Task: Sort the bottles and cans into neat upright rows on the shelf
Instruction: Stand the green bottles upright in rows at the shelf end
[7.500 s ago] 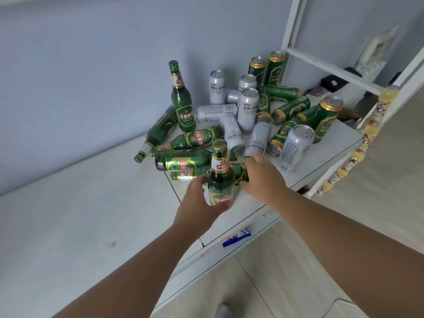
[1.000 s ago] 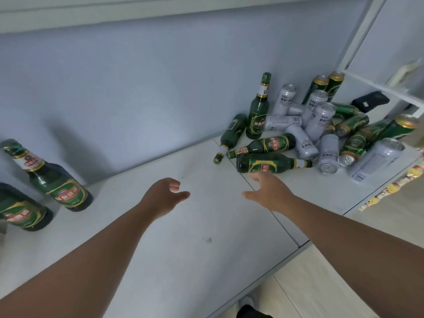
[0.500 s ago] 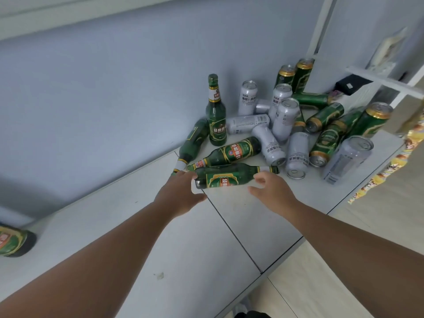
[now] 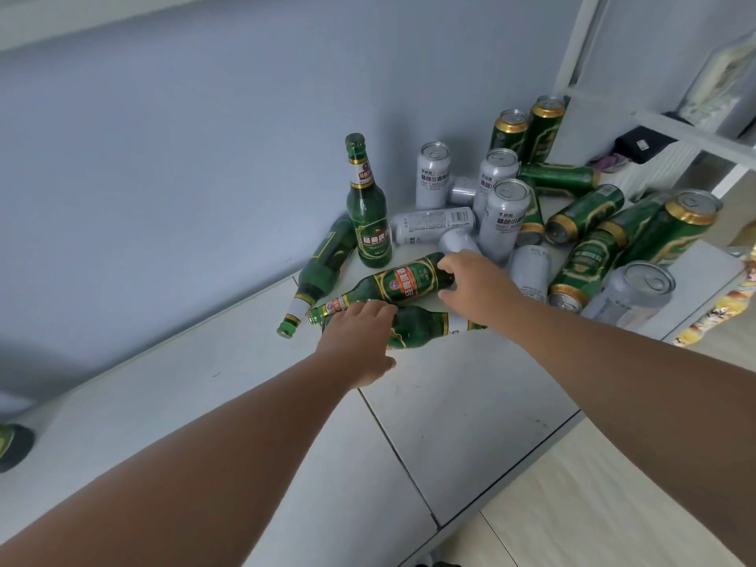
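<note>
Lying among cans, three green bottles [image 4: 403, 282]; one upright [image 4: 367, 214]; both hands [image 4: 358, 341] spread, grip empty.

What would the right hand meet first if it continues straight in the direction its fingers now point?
Most likely the lying green bottle with the red label: the right hand points left toward the wide end of it, fingers spread and almost at it. Whether they already touch cannot be told; depth is unclear in this one view.

Both hands reach two lying bottles [image 4: 409, 280].
</note>
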